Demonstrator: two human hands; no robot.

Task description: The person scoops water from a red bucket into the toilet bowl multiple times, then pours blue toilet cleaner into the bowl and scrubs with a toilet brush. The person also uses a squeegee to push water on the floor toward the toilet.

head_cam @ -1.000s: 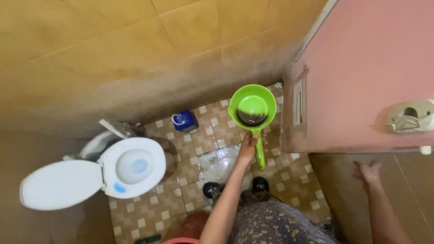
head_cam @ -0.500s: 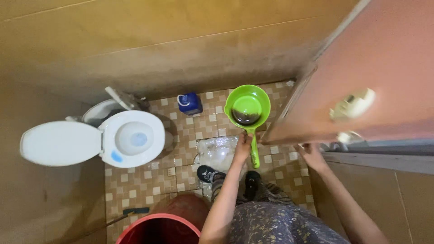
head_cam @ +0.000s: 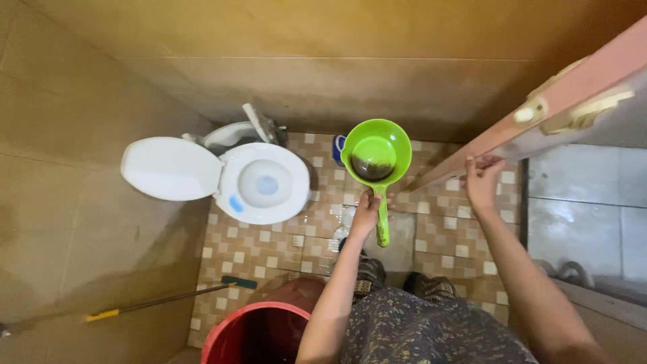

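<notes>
**Operator:** Nearest the camera I see a patterned garment, with a red bucket (head_cam: pixel 259 335) at the bottom edge, on the floor to the left of the feet. A long-handled brush (head_cam: pixel 162 299) lies on the tiles beyond it, yellow grip end toward the left wall.

**Partner:** And the hands?

**Operator:** The left hand (head_cam: pixel 366 212) is closed around the handle of a green water dipper (head_cam: pixel 376 162). The right hand (head_cam: pixel 482 182) has its fingers curled on the edge of the pink door (head_cam: pixel 539 118), gripping it lightly.

**Partner:** How does the dipper lie?

**Operator:** Its long axis runs straight away from me: the handle's end points back toward the body, and the bowl sits ahead of the left hand, held level over the tiled floor (head_cam: pixel 269 249). There is dark water in the bowl. The left hand is on it; the right is well apart, off to the side.

**Partner:** What's farther on?

**Operator:** The white toilet (head_cam: pixel 263 182) stands left of the bowl, lid up, blue water inside. A blue container (head_cam: pixel 337 147) sits by the back wall, partly hidden by the bowl.
</notes>
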